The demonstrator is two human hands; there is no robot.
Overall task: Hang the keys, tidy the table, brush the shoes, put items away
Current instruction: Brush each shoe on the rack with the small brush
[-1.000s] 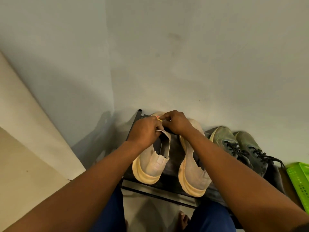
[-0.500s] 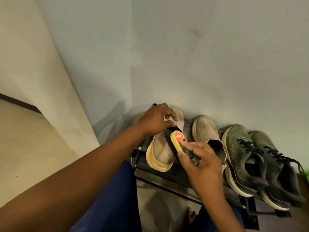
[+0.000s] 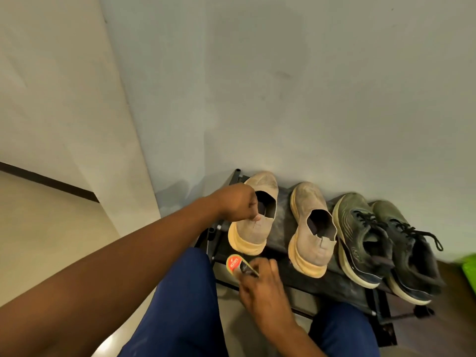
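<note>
Right hand (image 3: 260, 284) is pulling nearer, gripping the brush (image 3: 238, 265); left hand (image 3: 238, 203) is pinching the tan shoe (image 3: 253, 222), steadying it for brushing.

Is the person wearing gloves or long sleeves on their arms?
No. Both forearms are bare all the way to the picture's edge, so no sleeves show. The left hand and right hand have no gloves, and no rings, watch or bracelet are visible.

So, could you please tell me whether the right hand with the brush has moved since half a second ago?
Yes. The right hand has drawn the brush back towards the person, from between the beige shoes to the shoe rack's front edge.
</note>
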